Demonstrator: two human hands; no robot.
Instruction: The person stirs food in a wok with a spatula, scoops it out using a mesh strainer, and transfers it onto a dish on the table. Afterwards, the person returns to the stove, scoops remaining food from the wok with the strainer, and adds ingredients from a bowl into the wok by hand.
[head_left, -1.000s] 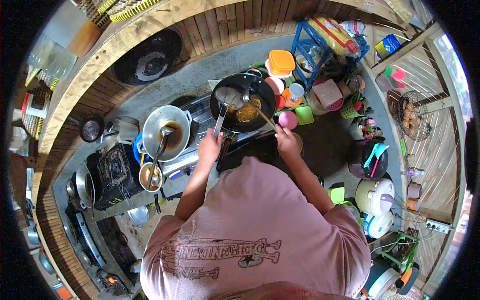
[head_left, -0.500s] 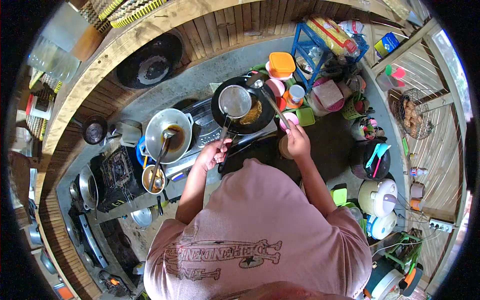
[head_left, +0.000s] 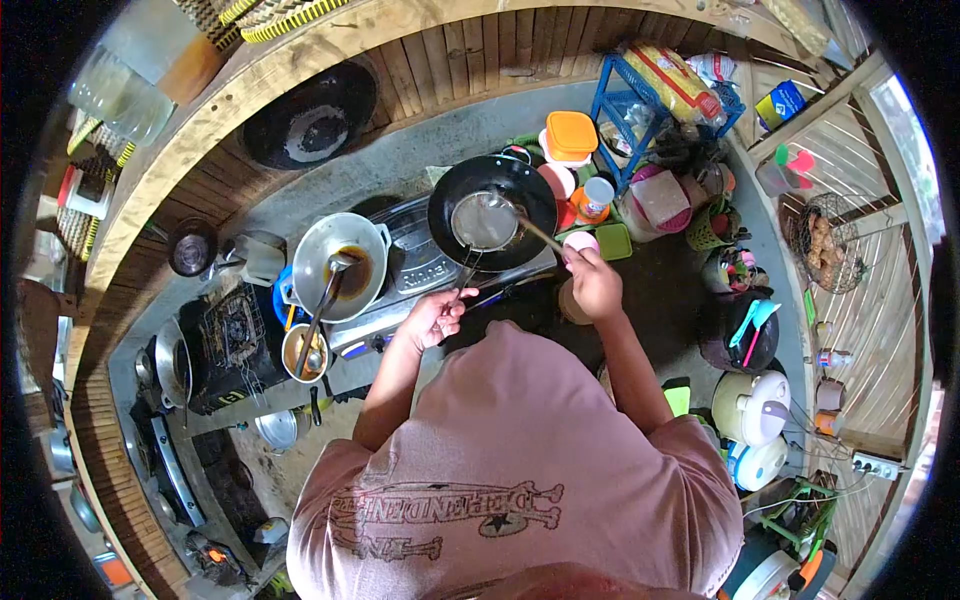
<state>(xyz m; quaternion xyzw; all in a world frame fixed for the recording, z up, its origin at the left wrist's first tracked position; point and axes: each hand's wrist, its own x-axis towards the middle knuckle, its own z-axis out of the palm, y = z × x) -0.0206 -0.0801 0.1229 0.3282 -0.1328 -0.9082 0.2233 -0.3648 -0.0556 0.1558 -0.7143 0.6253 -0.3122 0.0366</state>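
My left hand (head_left: 437,318) is closed around the handle of a round mesh strainer (head_left: 482,228), which sits low over the black wok (head_left: 543,190). A long-handled ladle (head_left: 540,236) is gripped in my right hand (head_left: 594,283). Its head reaches to the strainer's far part; whether it touches the mesh I cannot tell. The strainer covers most of what lies in the wok. To the left stands a silver pot (head_left: 316,262) with brown liquid and another ladle (head_left: 328,300) resting in it.
The wok stands on a gas stove (head_left: 412,268). A small bowl (head_left: 305,352) with food is left of it. Plastic containers (head_left: 570,135) and a blue rack (head_left: 608,100) stand at the back right. Another black wok (head_left: 310,115) leans on the wall.
The strainer has moved down and slightly right within the wok. The ladle's head has swung down and left, from the wok's far rim to the strainer.
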